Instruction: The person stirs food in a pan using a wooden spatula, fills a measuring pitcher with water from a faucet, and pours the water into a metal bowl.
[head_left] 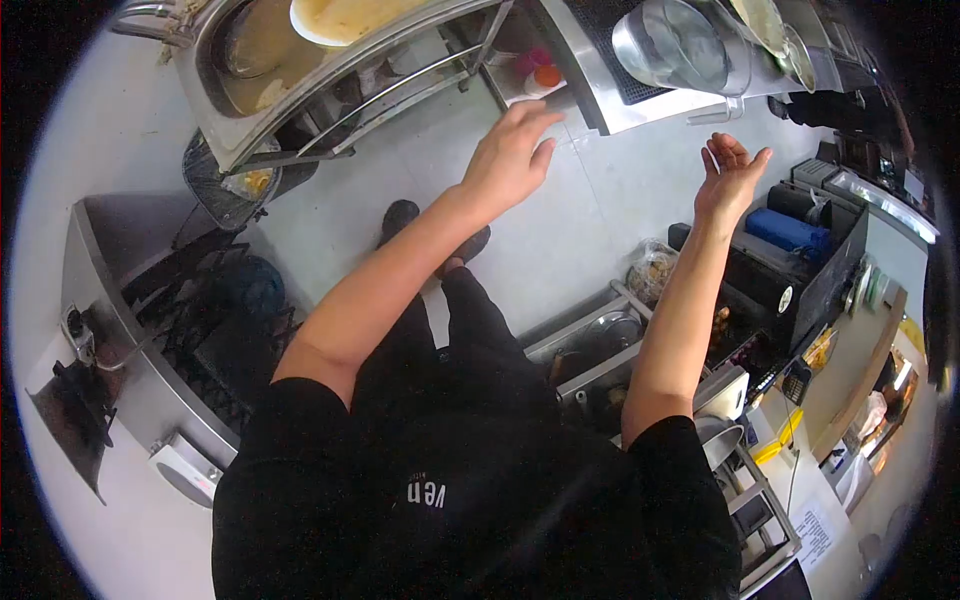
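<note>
The shirt (450, 480) is black with white lettering; the bag (788, 232) is blue.

Glossy metal bowl (655, 50); matt black cloth shirt (430, 450); smooth grey floor (575, 230); paper sheet (815, 530).

The left arm (385, 275) and right arm (684, 310) reach forward, apart. The left hand (512, 155) and right hand (732, 178) are loosely open.

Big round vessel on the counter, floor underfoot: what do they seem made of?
The vessel looks like metal, probably stainless steel, shiny: bright reflections streak its wall. The floor seems to be pale, smooth tile: thin straight lines cross it like joints, though sheet flooring is possible.
</note>
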